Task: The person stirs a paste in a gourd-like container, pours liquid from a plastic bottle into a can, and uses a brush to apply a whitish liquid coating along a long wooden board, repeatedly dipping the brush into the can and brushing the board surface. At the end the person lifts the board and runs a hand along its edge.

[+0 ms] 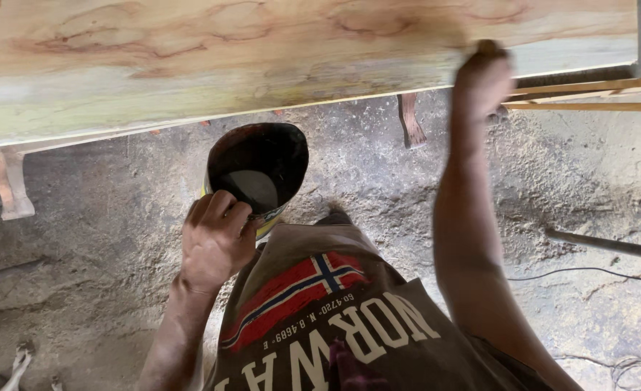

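My left hand [215, 235] grips the rim of a dark, stained tin can [259, 170] with a little pale liquid at its bottom, held below a large wooden panel [212, 54]. My right hand [483, 76] is raised and blurred, pressed against the lower edge of that panel with fingers closed; whatever it holds is hidden. The panel has pale wood with reddish grain and looks wet and glossy.
A dusty, sawdust-covered floor [378, 166] lies beneath. Carved wooden legs stand at left [7, 185] and centre [410, 119]. Thin wooden slats [588, 94] lie at right, a dark rod [610, 246] and a thin cable [588, 271] on the floor.
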